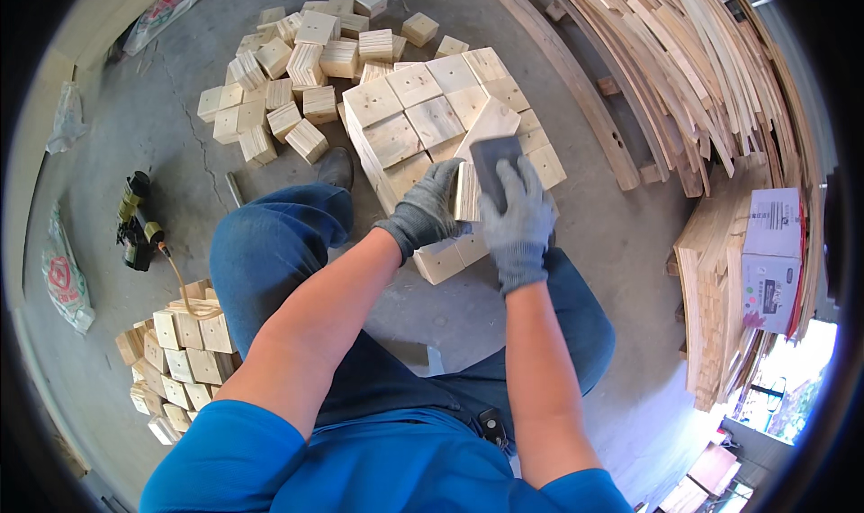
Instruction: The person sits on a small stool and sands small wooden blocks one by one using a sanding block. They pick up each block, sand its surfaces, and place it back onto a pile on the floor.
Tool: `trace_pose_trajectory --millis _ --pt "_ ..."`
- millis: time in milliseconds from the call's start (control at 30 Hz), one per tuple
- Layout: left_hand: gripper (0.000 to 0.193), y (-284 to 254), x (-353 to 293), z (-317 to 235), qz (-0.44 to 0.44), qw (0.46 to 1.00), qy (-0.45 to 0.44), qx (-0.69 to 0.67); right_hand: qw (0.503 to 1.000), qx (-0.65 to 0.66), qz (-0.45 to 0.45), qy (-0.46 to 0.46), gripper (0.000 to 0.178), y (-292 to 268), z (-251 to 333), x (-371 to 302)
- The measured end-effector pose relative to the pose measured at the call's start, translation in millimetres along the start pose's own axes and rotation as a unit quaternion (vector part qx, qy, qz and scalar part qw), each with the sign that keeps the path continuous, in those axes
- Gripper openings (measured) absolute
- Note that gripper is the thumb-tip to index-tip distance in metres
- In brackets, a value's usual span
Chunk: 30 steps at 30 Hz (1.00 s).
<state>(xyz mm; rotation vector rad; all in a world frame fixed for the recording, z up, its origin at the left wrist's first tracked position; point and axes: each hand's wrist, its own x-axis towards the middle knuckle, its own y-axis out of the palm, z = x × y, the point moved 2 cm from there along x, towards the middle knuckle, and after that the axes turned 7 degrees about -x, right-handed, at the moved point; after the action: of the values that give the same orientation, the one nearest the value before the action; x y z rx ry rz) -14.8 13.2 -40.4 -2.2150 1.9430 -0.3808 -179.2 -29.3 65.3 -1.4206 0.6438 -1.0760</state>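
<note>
My left hand (423, 211), in a grey work glove, grips a pale wooden block (489, 122) by its side; the block is tilted above the stack. In my right hand (520, 214), also gloved, is a dark flat rectangular sanding block (491, 157), with my fingers spread over its back. It lies against or just over the wooden block's right side; exact contact is hidden. Beneath both hands stands a neat stack of wooden blocks (391, 139), their top faces showing grain and small dark holes.
Loose wooden blocks (318, 29) lie heaped beyond the stack. Another block pile (216, 335) is at my left, near a black-and-yellow power tool (135, 220) with a hose (185, 290). Long wooden strips (693, 63) and a cardboard box (772, 252) line the right. Plastic bags (66, 274) lie far left.
</note>
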Motion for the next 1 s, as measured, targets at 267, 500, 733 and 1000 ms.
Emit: trace_pose_trajectory --millis 267,500,733,1000 --pt "0.114 2 2 -4 0.009 1.000 -0.017 0.015 0.997 0.017 0.041 0.055 0.061 0 -6 34" --pt "0.111 -1 1 -7 0.013 1.000 -0.016 -0.009 0.999 0.006 0.037 0.026 0.068 -23 -4 -70" --pt "0.112 -1 2 -9 0.006 1.000 -0.026 -0.004 0.999 0.031 -0.010 -0.014 0.063 -26 -11 -92" --pt "0.112 1 3 3 0.014 1.000 -0.019 -0.005 0.997 0.018 0.037 0.058 0.063 0 -15 33"
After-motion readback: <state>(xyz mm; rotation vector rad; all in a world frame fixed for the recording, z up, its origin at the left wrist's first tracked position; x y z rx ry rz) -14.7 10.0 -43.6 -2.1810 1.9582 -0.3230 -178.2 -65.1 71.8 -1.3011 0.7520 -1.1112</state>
